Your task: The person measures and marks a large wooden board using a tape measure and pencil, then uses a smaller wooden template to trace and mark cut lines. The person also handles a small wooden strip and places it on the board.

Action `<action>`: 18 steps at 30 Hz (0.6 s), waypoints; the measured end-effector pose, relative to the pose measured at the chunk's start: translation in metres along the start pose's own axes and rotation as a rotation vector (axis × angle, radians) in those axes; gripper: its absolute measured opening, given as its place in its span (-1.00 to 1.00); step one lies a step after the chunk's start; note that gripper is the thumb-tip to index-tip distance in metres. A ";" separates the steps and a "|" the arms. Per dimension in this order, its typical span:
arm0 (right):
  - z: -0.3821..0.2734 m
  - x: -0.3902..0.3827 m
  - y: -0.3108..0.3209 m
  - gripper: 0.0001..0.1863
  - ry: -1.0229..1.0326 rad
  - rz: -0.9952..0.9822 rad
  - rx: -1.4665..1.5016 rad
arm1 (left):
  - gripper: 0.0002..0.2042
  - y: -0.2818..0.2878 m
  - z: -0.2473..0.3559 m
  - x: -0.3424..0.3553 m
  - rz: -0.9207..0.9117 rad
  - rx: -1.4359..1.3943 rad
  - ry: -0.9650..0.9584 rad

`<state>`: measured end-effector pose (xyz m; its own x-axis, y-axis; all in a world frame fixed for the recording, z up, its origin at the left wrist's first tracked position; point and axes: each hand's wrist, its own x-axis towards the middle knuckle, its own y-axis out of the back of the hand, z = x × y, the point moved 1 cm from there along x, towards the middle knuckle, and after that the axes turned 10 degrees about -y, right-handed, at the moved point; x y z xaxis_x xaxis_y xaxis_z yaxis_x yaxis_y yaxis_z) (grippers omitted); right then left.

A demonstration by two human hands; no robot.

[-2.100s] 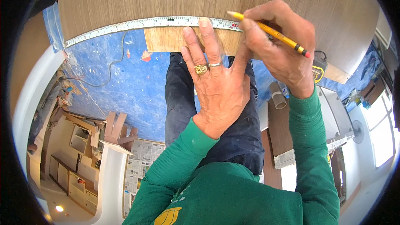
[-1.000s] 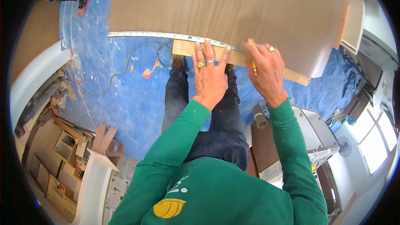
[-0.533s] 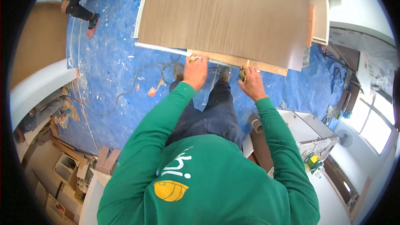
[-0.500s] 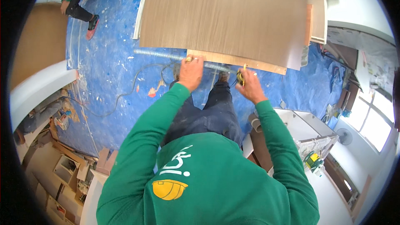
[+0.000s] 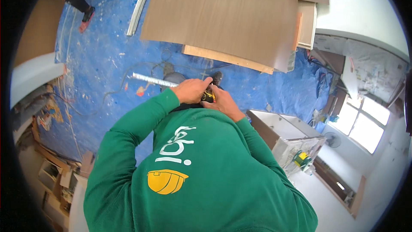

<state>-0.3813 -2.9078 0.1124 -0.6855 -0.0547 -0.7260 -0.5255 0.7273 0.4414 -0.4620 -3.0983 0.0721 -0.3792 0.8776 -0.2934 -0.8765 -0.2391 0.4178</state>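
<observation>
A tape measure point(image 5: 208, 96) with a black and yellow case is held close in front of my waist. My right hand point(image 5: 226, 104) is closed around the case. My left hand point(image 5: 192, 91) is closed over the tape measure's blade, right beside the case, and its fingers meet those of my right hand. From under my left hand a length of white blade point(image 5: 152, 80) sticks out to the left above the floor. A large wood-grain panel point(image 5: 223, 13) lies farther off, with a narrow light wood strip point(image 5: 227, 59) under its near edge. Neither hand touches the panel.
Blue sheeting point(image 5: 103, 60) covers the floor, with a cable trailing over it. Pale long strips point(image 5: 141, 4) lie left of the panel. A white cabinet box point(image 5: 279, 126) stands at my right, near a green and yellow tool point(image 5: 302, 160). Another person's leg point(image 5: 78, 0) shows far left.
Both hands have drawn back from the panel's near edge toward my waist and come together. The blade, earlier stretched along that edge, now sticks out left. My view has shifted.
</observation>
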 end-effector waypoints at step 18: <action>0.129 0.218 0.133 -0.74 0.421 0.120 0.124 | -0.40 -0.167 0.027 0.069 0.819 -0.273 0.566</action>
<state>-0.5355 -2.7346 -0.0547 -0.8966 -0.2193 -0.3848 -0.3828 0.8206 0.4243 -0.3335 -2.9871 0.0052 -0.9122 0.0960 -0.3985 -0.2977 -0.8234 0.4831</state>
